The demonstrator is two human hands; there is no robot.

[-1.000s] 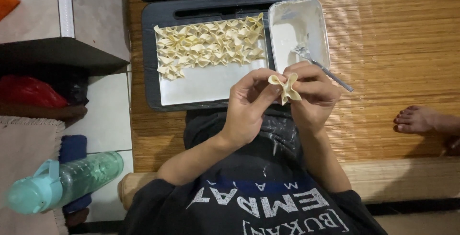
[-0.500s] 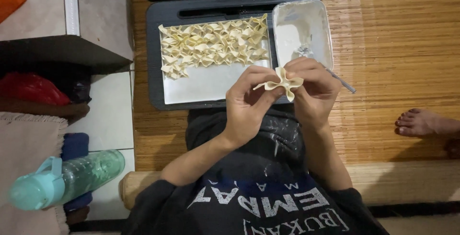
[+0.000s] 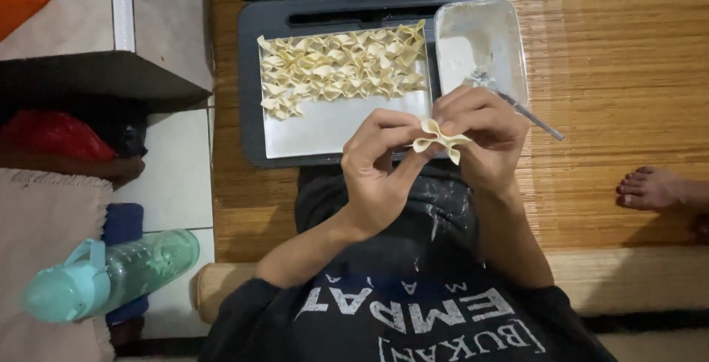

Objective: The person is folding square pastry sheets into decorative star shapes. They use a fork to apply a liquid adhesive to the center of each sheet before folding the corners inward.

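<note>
Head view: 2 hands (left hand (image 3: 380,166), right hand (image 3: 484,137)) keep pinching dumpling wrapper (image 3: 439,139).

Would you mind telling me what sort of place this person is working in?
Probably a home floor used for food preparation. A woven straw mat covers the floor, a dark rectangular tray holds rows of pale folded dough pieces, and both hands pinch another pale dough piece.

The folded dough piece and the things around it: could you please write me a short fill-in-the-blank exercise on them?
1. Both hands pinch one folded dough piece above the person's ____.
2. The finished pieces lie in rows on a ____ tray.
3. The water bottle lies on its ____.

Missing words: lap; silver; side
</note>
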